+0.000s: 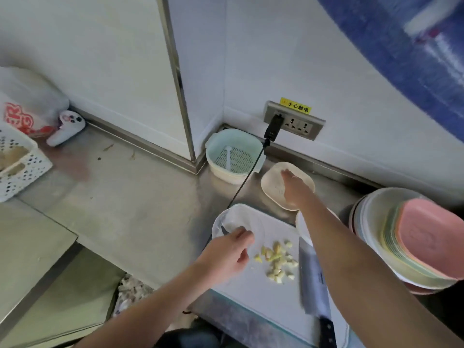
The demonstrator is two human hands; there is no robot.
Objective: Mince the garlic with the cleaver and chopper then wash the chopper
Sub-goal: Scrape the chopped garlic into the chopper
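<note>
With the chopped garlic point(276, 259) mid-board beside the resting cleaver point(313, 282), my left hand point(226, 257) grips the clear chopper bowl point(233, 222) while my right hand point(296, 189), fingers loosely spread, reaches into the cream dish point(273, 187) above; loading garlic likely comes next.

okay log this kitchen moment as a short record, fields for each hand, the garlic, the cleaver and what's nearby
left hand: left hand holds the clear chopper bowl at the board's far left corner
right hand: right hand reaches onto the beige dish; grip unclear
garlic: garlic pieces, coarsely cut, on the white cutting board
cleaver: cleaver lies on the board, right of the garlic
nearby: strainer basket, stacked plates
</note>
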